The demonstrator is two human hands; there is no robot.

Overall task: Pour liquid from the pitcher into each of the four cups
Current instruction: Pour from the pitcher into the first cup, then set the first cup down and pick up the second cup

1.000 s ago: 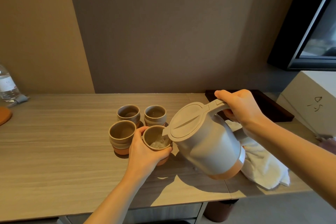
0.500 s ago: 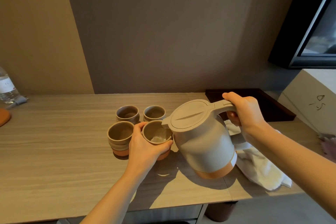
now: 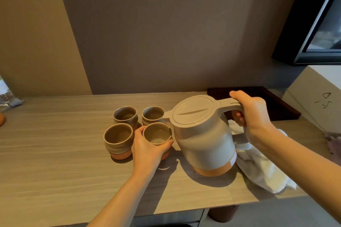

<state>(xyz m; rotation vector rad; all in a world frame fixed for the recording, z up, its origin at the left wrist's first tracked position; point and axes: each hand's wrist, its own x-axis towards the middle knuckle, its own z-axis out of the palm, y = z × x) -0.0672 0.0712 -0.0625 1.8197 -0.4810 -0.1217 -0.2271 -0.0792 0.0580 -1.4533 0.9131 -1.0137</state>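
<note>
Four grey-brown ceramic cups with terracotta bases stand in a square on the wooden table (image 3: 55,153). My left hand (image 3: 147,147) grips the front right cup (image 3: 156,133), which holds some clear liquid. The front left cup (image 3: 118,138), back left cup (image 3: 125,116) and back right cup (image 3: 152,115) stand beside it; liquid glints in the back right one. The beige pitcher (image 3: 204,138), lid closed, stands nearly upright on the table right of the cups, spout toward them. My right hand (image 3: 252,114) grips its handle.
A white cloth (image 3: 262,169) lies right of the pitcher, partly under my right arm. A dark tray (image 3: 280,103) sits at the back right, a white box (image 3: 317,97) beyond it. A water bottle (image 3: 4,92) stands at the far left edge.
The pitcher has swung back from its pouring tilt over the front right cup to nearly upright and come down onto the table. My left hand stays on that cup.
</note>
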